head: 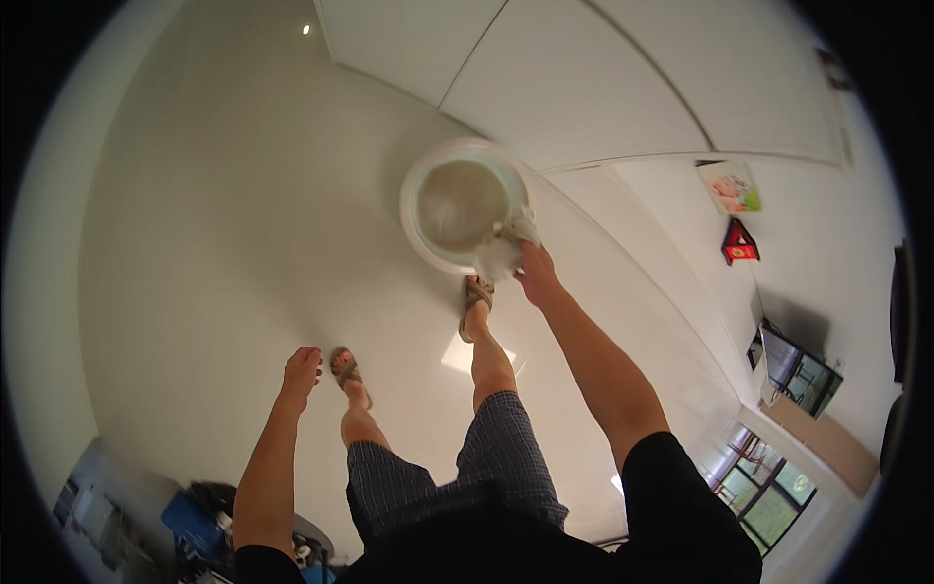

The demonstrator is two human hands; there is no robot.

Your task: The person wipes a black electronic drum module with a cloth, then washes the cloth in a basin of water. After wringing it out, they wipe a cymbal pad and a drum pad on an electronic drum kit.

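Observation:
A round, pale basin [412,219] with murky water inside stands on the floor ahead of my feet. My right hand [537,271] grips a crumpled whitish cloth [503,252] at the basin's near right rim; motion blurs the cloth, and part of it overlaps the basin's edge. Off to the left, away from the basin, my left hand [301,369] hangs with its fingers curled in and nothing visible in them.
White panelled cabinet fronts [547,87] run along the far side and the right. A television [799,369], a picture [730,187] and a red triangular object [740,242] are at the right. Blue and dark items [193,522] lie at the lower left. My sandalled feet are on the floor.

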